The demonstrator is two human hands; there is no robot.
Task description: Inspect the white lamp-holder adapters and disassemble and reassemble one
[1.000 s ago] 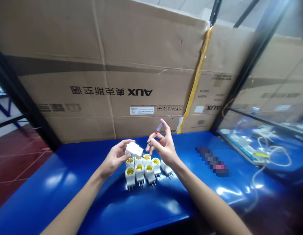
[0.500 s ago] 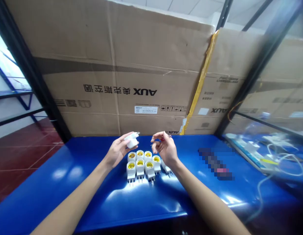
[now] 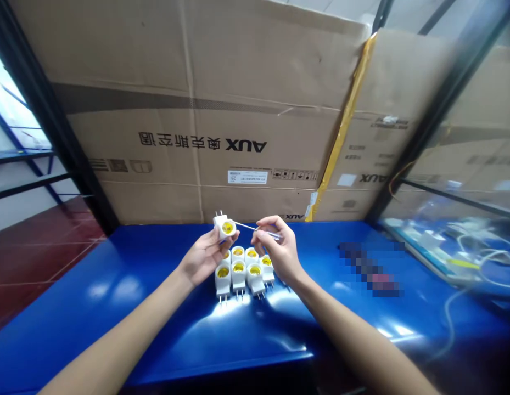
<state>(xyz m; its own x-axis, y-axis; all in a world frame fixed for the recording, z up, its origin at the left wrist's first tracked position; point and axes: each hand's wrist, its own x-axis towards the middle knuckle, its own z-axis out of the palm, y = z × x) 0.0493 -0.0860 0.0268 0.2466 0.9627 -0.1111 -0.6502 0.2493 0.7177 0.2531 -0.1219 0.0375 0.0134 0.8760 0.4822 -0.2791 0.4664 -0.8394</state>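
My left hand (image 3: 204, 254) is closed around a white plug-in lamp socket (image 3: 227, 228), held up with its two prongs pointing up and its yellow-lined opening facing me. In the fingers of my right hand (image 3: 281, 249) is a thin screwdriver (image 3: 246, 225) with a clear handle. Its shaft reaches left to the side of the held socket; whether the tip touches or sits in a screw is too small to tell. Below both hands, several more white lamp sockets (image 3: 239, 280) stand in two rows on the blue table, partly hidden by my hands.
The blue table top (image 3: 164, 334) ends against a large cardboard box (image 3: 156, 181) behind. Black posts (image 3: 94, 197) rise at both sides. A blurred-out dark object (image 3: 368, 269) lies to the right. Beyond it are a tray (image 3: 423, 258) and a white cable (image 3: 446, 323).
My left hand has turned the held socket so that its prongs point up and its opening faces me. The screwdriver in my right hand now points across to the socket.
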